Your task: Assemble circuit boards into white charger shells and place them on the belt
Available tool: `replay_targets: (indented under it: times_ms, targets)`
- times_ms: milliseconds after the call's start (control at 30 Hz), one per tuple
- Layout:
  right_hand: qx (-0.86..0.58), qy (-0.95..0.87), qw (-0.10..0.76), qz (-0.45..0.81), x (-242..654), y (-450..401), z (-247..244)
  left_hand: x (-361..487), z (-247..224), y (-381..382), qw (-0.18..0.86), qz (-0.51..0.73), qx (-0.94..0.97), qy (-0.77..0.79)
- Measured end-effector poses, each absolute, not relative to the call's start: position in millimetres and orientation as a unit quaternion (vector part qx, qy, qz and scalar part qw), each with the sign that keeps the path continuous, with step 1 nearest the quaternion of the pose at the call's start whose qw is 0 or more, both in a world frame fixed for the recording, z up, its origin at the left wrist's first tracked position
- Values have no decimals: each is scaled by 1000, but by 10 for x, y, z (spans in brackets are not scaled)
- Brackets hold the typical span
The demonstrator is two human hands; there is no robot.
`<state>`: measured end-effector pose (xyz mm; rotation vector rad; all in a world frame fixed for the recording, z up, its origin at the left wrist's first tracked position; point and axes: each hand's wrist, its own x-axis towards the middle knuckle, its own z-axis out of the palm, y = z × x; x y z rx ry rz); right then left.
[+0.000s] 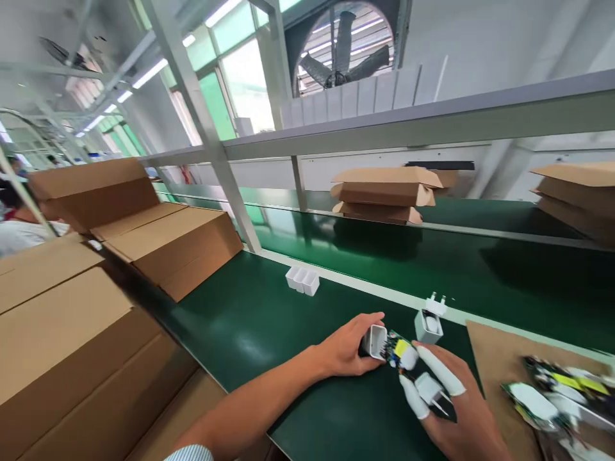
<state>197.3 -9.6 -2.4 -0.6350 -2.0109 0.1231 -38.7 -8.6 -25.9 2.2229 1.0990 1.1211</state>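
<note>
My left hand [348,346] is wrapped round a white charger housing [377,341] whose open end faces right. My right hand [454,397] wears white finger covers on two fingers and pinches a circuit board [402,351] with yellow and white parts. One end of the board is at the mouth of the housing; how far in it reaches I cannot tell. A white plug cap [427,387] with metal prongs sits by my right fingers, below the board. Just beyond, another white charger housing [428,326] stands upright with a plug piece [436,304] at its top.
Several white housings [302,280] stand in a row on the green bench [240,320]. Circuit boards [552,397] lie on cardboard [490,346] at right. Big cartons [187,243] line the left edge. Behind a metal frame [206,128], more cartons [384,192] rest on a green surface.
</note>
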Motion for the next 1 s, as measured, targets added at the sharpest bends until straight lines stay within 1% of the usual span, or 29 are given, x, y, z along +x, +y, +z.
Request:
replay_targets:
  times_ms: [133, 333, 433, 767, 1000]
  targets:
    - [-258, -858, 444, -5, 1943, -152, -1, -384, -234, -132, 197, 399, 812, 379]
    - [-261, -866, 425, 31, 1996, -198, -37, -384, -258, -158, 164, 386, 807, 415]
    - [-270, -869, 412, 33, 2003, -219, -1, -391, -269, -156, 156, 382, 814, 410]
    - [-281, -875, 394, 35, 1976, -228, 76, -398, -243, -151, 151, 377, 828, 386]
    - [-277, -871, 404, 47, 1972, -203, 38, -405, -241, -155, 152, 368, 830, 391]
